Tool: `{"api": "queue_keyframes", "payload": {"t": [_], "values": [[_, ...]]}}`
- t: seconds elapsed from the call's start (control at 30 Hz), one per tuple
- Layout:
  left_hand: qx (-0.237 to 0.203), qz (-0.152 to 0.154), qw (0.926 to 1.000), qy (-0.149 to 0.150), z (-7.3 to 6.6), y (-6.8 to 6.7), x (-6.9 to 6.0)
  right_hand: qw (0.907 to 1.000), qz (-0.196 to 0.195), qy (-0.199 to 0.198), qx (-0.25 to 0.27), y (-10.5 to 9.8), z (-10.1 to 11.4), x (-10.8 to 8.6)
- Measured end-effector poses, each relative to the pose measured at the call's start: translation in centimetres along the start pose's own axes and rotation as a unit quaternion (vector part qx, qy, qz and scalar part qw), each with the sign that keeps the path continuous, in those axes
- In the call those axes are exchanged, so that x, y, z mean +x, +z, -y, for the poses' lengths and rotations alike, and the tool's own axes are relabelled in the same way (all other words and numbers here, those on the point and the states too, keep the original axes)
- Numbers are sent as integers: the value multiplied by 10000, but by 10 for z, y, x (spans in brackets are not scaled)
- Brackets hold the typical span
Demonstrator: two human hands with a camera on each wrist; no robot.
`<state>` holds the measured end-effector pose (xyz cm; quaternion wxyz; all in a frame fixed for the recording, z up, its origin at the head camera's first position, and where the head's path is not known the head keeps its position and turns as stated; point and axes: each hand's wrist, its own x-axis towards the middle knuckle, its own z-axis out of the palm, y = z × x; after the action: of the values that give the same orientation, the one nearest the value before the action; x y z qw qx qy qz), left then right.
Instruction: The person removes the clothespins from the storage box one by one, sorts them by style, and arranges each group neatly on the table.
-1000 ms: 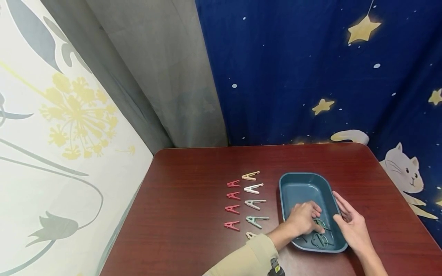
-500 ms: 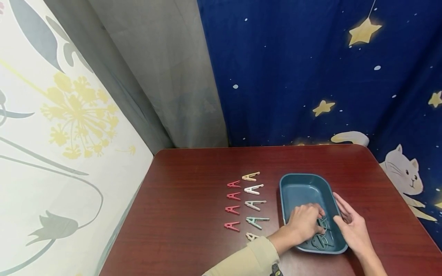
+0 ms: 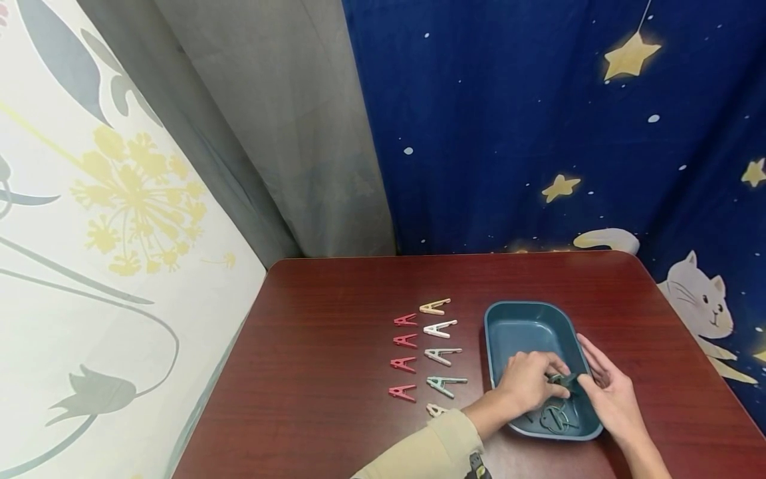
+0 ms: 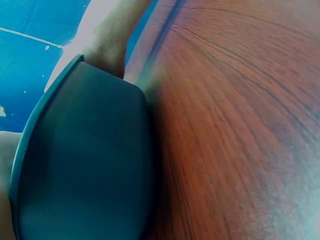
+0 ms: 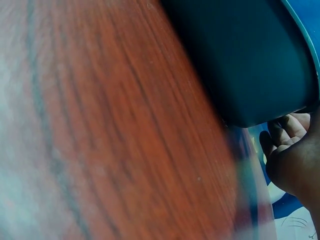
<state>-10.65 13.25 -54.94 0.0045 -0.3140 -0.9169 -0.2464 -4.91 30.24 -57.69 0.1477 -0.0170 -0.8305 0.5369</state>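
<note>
In the head view my left hand [image 3: 529, 380] reaches over the left rim into the blue tray [image 3: 519, 326]. Thumb and fingers pinch a green wire clip [image 3: 561, 380], partly hidden by the fingers, above the tray floor. More green wire clips [image 3: 556, 420] lie below it in the tray's near end. My right hand [image 3: 610, 389] grips the tray's right wall, thumb at the rim and fingers outside. The left wrist view is mostly the outer wall of the tray [image 4: 95, 160]; the right wrist view also catches its dark outer wall [image 5: 250, 60].
Left of the tray, red clothespins [image 3: 404, 340] form a column on the brown table [image 3: 323, 359]. Beside them runs a second column of yellow, white and pale green clothespins [image 3: 445, 384]; the left sleeve [image 3: 427, 446] partly covers the nearest one. Curtains hang behind the table.
The left fingers have moved slightly right inside the tray and raised a green wire clip from the others towards the right thumb. The right hand and tray stay put.
</note>
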Motion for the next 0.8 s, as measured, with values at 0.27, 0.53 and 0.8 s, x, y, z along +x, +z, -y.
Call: {"api": "queue_keyframes", "payload": {"t": [0.27,0.53,0.8], "values": [[-1204,-422,9916,-190,-1,-3,1,9999,34,153,-5,1,0,1],[-1682,-944,9811,-131,-1,-5,0,9998,-48,120,-148,1,0,2],[-2694,-737,9601,-135,-1,-10,-3,9998,-82,150,-139,2,1,2]]}}
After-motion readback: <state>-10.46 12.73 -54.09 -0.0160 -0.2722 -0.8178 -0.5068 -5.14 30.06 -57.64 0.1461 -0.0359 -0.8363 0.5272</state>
